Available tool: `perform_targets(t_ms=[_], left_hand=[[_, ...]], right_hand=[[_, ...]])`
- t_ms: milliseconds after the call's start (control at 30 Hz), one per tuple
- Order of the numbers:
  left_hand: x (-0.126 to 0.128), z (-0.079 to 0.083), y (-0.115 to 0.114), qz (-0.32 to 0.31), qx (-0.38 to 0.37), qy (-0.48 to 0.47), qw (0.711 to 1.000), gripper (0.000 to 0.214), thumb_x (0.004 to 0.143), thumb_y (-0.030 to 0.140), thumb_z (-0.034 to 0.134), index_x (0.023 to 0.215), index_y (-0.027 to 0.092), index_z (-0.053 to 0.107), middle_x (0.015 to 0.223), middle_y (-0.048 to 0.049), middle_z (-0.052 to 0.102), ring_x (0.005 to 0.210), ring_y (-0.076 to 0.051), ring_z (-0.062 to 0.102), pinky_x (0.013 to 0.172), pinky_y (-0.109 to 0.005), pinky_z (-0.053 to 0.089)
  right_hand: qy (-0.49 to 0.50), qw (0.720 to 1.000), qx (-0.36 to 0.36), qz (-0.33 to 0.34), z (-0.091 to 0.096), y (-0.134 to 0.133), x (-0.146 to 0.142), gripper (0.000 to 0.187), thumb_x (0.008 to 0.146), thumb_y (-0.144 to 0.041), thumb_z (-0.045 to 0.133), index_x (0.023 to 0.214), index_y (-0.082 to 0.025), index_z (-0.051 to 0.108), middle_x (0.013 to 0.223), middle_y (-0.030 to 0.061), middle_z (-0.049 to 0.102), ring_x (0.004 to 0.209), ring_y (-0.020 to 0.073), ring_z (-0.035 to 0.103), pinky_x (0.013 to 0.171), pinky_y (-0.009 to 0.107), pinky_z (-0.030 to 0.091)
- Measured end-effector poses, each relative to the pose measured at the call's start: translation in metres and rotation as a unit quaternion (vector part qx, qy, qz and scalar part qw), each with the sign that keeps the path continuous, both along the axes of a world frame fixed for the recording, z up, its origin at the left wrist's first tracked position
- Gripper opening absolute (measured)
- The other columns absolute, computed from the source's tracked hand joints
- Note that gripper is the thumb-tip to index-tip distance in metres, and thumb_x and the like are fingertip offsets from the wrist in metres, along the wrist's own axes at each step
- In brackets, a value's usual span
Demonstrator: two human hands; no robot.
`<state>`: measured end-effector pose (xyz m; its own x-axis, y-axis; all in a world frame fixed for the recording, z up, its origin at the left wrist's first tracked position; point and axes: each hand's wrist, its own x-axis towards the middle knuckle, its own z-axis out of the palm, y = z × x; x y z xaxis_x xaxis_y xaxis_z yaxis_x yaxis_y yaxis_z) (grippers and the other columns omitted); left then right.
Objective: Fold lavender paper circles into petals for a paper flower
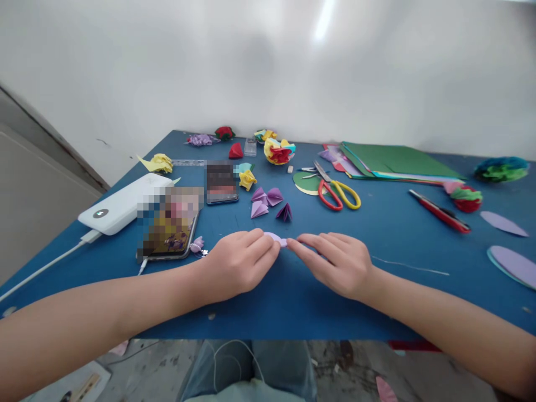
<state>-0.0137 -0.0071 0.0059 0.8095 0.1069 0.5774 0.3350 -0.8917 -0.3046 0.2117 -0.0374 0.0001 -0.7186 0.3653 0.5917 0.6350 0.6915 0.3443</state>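
A small light-purple piece of paper (274, 237) lies low over the table's front half, between my two hands. My left hand (243, 262) covers most of it, fingers closed and pressed down on it. The fingertips of my right hand (335, 259) pinch its narrow right end. How the paper is folded is mostly hidden by the fingers. Just beyond the hands sit folded light-purple paper pieces (259, 209) and a darker purple fanned piece (285, 213).
Red-and-yellow scissors (335, 187) and a red-handled cutter (439, 212) lie to the right, with purple paper ovals (517, 265) and stacked coloured sheets (402, 159). A phone (171, 240) and white power bank (125, 204) with cables are left. Paper flowers (279, 151) stand behind.
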Motion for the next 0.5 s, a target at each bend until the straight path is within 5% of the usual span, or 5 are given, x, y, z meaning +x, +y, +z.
perform_targets(t_ms=[267,500], left_hand=[[0.0038,-0.0073,-0.0076,0.018,-0.232,-0.099,0.967,0.015,0.086,0.014,0.045,0.092,0.012,0.058,0.086,-0.0075,0.060,0.078,-0.014,0.055,0.069,-0.025,0.048],[0.0046,-0.0055,-0.0098,0.004,-0.193,-0.087,0.977,0.013,0.085,0.013,0.046,0.088,0.010,0.059,0.081,-0.0081,0.060,0.072,-0.014,0.054,0.064,-0.025,0.048]], right_hand=[[-0.092,0.991,0.087,0.048,0.0086,-0.0067,-0.0001,0.027,0.084,-0.021,0.047,0.106,-0.013,0.061,0.108,0.0108,0.062,0.087,0.0213,0.059,0.061,0.031,0.045],[-0.123,0.985,0.108,0.053,0.0079,-0.0076,-0.0005,0.029,0.085,-0.021,0.044,0.104,-0.009,0.062,0.108,0.0141,0.061,0.090,0.0235,0.059,0.062,0.032,0.046]])
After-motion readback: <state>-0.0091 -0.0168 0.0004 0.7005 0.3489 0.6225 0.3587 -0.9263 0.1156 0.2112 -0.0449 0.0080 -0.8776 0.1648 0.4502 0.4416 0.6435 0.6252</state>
